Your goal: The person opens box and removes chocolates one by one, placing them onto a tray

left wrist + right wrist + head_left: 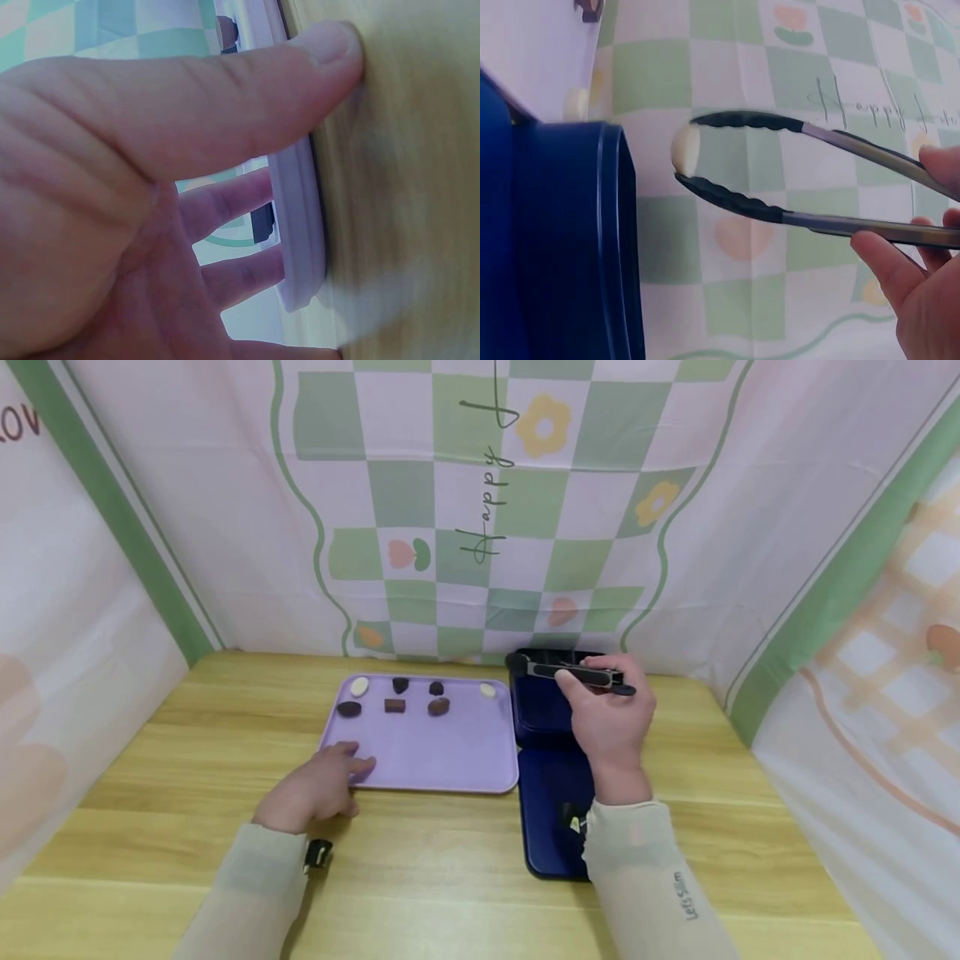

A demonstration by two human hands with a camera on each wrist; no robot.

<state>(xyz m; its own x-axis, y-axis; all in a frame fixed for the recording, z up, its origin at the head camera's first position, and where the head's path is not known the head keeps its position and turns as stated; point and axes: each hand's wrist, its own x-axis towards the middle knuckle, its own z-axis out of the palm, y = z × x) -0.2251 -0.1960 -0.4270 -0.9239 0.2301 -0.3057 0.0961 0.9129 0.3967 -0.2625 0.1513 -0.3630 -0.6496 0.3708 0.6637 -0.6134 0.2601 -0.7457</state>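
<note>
My right hand point(615, 718) grips metal tongs point(855, 221) with black scalloped tips. Pinched between those tips is a white oval piece point(685, 150), like a white chocolate. In the head view the tongs reach over a dark blue box point(547, 714). On the front left corner of a lilac tray point(442, 756) rests my left hand point(318, 785), its fingers spread over the inside and its thumb outside the rim. Along the tray's back lie several chocolates, among them a white oval point(360, 686), a brown block point(394, 705) and a brown oval point(438, 706).
In front of the box lies its dark blue lid or second half point(551, 852), partly under my right sleeve, with a small dark and pale item point(573, 818) on it. A checked cloth point(465, 493) hangs behind the wooden table point(420, 877). A black clip point(318, 853) sits by the left cuff.
</note>
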